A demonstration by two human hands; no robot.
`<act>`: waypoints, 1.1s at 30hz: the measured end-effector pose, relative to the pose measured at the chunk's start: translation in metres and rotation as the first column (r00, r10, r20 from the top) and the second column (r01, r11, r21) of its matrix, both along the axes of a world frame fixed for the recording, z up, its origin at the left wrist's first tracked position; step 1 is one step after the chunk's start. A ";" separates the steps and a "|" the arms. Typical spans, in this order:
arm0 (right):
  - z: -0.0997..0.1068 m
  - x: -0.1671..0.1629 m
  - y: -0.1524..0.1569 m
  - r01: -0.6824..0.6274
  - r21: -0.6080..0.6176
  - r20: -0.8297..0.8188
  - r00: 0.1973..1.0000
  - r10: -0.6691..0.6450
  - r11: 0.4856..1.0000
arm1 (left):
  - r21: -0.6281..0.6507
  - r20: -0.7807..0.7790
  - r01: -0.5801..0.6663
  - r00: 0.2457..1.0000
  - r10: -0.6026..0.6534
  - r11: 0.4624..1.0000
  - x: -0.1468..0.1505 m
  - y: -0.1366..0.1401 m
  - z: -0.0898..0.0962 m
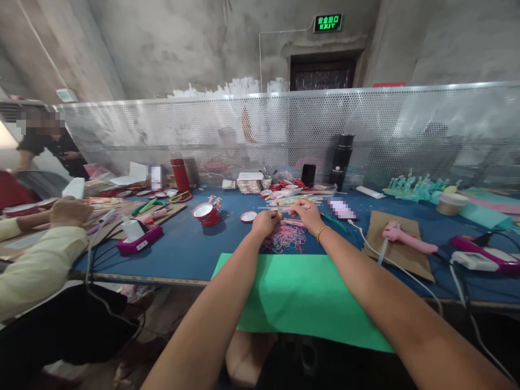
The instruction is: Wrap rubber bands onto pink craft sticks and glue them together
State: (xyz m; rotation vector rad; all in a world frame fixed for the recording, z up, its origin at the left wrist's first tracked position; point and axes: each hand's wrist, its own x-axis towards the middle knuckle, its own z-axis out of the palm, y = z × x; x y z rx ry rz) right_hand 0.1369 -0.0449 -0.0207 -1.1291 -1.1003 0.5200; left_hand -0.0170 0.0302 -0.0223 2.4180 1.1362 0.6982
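My left hand (266, 223) is closed in a pinch over the blue table (179, 238); what lies between its fingertips is too small to make out. Facing it from the right, my right hand (307, 215), with a gold bracelet at the wrist, is closed on a thin pink stick (291, 208) that points toward the left hand. Just below both hands lies a tangled heap of pink, blue and white strings (286, 238). A green sheet (304, 295) spreads under my forearms and hangs over the table's front edge.
Left of my hands stand a stack of red-rimmed rolls (206, 214) and a purple power strip (140, 239). At right, a pink glue gun (410, 238) rests on cardboard (392, 260), its cable nearby. A co-worker's hand (69, 211) is at far left. A perforated metal screen (244, 135) runs behind.
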 end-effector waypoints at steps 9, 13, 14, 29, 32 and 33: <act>0.004 -0.004 -0.003 -0.020 0.007 -0.021 1.000 0.020 1.000 | -0.012 0.013 0.000 1.000 0.000 1.000 0.001 0.003 -0.003; 0.005 -0.005 -0.004 -0.021 0.004 -0.017 1.000 0.021 1.000 | -0.006 0.020 0.011 1.000 -0.011 1.000 0.001 0.005 -0.004; 0.005 -0.004 -0.003 -0.009 0.006 -0.015 1.000 0.009 1.000 | 0.006 0.016 0.011 1.000 -0.012 1.000 0.001 0.005 -0.005; 0.003 0.001 -0.001 0.035 0.014 -0.046 0.998 -0.035 0.999 | 0.025 -0.007 -0.001 1.000 0.001 1.000 0.001 0.006 -0.005; 0.004 0.000 -0.001 0.023 0.019 -0.041 0.999 -0.022 1.000 | 0.013 0.007 0.011 1.000 -0.011 1.000 0.001 0.007 -0.006; 0.005 -0.001 -0.002 0.010 0.015 -0.030 1.000 -0.009 1.000 | 0.008 0.008 0.011 1.000 -0.011 1.000 0.002 0.007 -0.006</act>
